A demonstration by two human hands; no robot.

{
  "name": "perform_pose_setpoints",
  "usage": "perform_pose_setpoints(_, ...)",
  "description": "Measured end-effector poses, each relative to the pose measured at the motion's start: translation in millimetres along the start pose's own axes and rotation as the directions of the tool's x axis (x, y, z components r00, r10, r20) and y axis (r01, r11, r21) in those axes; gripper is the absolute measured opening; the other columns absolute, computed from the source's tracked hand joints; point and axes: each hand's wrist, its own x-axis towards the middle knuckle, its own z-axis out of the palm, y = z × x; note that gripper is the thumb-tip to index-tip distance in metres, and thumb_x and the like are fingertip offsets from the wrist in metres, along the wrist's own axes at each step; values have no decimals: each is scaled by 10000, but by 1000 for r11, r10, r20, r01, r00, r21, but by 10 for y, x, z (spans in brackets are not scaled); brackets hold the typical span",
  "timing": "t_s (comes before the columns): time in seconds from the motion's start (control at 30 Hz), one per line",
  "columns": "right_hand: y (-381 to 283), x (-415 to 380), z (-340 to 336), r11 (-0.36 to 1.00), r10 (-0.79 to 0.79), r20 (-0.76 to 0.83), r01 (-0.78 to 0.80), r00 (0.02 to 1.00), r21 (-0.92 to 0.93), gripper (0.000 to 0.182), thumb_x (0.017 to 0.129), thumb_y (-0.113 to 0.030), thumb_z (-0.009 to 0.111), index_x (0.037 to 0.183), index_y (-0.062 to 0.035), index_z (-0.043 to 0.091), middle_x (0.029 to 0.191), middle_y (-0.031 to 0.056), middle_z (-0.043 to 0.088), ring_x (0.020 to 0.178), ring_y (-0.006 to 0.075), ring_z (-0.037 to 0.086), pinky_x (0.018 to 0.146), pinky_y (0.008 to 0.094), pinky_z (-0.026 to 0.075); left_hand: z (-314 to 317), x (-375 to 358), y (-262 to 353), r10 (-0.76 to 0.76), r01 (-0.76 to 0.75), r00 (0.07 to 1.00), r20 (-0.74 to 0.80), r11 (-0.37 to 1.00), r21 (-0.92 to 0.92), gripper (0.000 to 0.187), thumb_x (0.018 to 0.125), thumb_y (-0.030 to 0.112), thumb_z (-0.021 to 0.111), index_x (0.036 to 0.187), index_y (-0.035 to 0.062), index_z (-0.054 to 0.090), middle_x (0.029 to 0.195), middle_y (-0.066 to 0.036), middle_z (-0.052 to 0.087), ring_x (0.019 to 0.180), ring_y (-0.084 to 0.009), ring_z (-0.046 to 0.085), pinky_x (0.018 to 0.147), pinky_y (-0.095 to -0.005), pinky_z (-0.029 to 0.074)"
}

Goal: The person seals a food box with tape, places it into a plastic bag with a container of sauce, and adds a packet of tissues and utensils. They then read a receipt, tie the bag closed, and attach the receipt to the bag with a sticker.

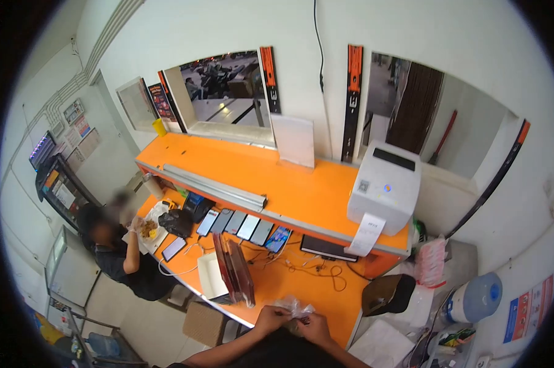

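At the near edge of the orange desk (pixel 277 288), a crumpled clear plastic bag (pixel 296 304) is between my two hands. My left hand (pixel 273 319) pinches its left side with fingers closed. On the other side, my right hand (pixel 314 327) is also closed on the plastic. Whatever the bag holds is too small to make out. Just beyond my left hand stand dark red folders (pixel 233 270), leaning against an open white box (pixel 212 276).
Several phones (pixel 248 227) with cables lie along the desk. A label printer (pixel 384 187) stands on the raised counter. A person (pixel 121 257) sits at the left by a food tray (pixel 149 232). A dark cap (pixel 387 294) and a water bottle (pixel 476 299) are at the right.
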Motion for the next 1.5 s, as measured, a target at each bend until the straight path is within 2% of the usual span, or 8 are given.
perform_pose_setpoints(0.47,-237,52,-105,947,314,114,-319,943,26,506,858,-157,742,1262,64,533,904,193,738,848,273,746,764,365,579,45,-104,223,237,-238,971,-26,968,-84,184,775,36,829,927,-47,764,976,-137,760,892,-189,722,870,-322,583)
perform_pose_setpoints(0.7,-162,-86,-49,977,188,153,-200,970,72,595,879,-153,728,1345,58,423,946,190,732,884,243,738,789,347,571,138,89,-131,363,-363,926,-100,931,20,182,726,20,818,903,24,779,899,-114,756,839,-240,741,818,-335,598)
perform_pose_setpoints(0.87,103,-149,81,850,40,202,-140,979,509,529,929,-80,695,1363,31,415,1100,149,695,977,208,712,828,326,569,56,46,15,495,-488,869,4,856,172,163,752,37,798,907,3,761,852,-131,739,794,-279,732,770,-356,576)
perform_pose_setpoints(1.03,-167,-145,-28,883,94,367,-248,925,399,409,945,-79,691,1304,-1,510,1129,107,629,1018,168,671,827,307,559,89,113,87,484,-473,875,-23,864,170,139,767,23,765,902,-3,743,863,-164,732,797,-284,732,696,-370,552)
perform_pose_setpoints(1.23,-575,324,-1347,981,-42,-101,60,994,185,103,948,-70,676,1047,-42,674,1017,27,673,857,106,644,694,272,503,-323,489,1007,572,-551,820,18,781,294,279,870,18,651,1139,-45,689,1003,-220,732,954,-343,727,835,-401,567)
perform_pose_setpoints(1.3,-693,597,-1688,985,-48,-393,108,918,132,153,937,-122,696,1056,-26,692,936,82,727,811,138,681,677,281,514,-251,609,1858,558,-542,823,-105,828,145,227,933,76,663,1121,-52,674,965,-193,722,892,-240,714,764,-322,552)
perform_pose_setpoints(1.33,-809,725,-1812,994,-44,-474,87,879,68,143,932,-111,699,1043,-21,697,941,89,726,785,147,679,668,283,515,-156,863,2031,739,-715,661,-131,673,191,236,952,121,682,1115,-49,665,995,-163,716,878,-163,679,724,-271,537)
perform_pose_setpoints(1.5,-1026,1350,-2093,956,-283,-627,161,726,-246,137,891,-78,712,1015,-22,722,965,108,716,776,217,670,702,331,534,390,1694,2738,545,-541,838,-12,829,-141,364,949,205,731,1202,-50,676,909,-87,711,800,-127,655,691,-249,533)
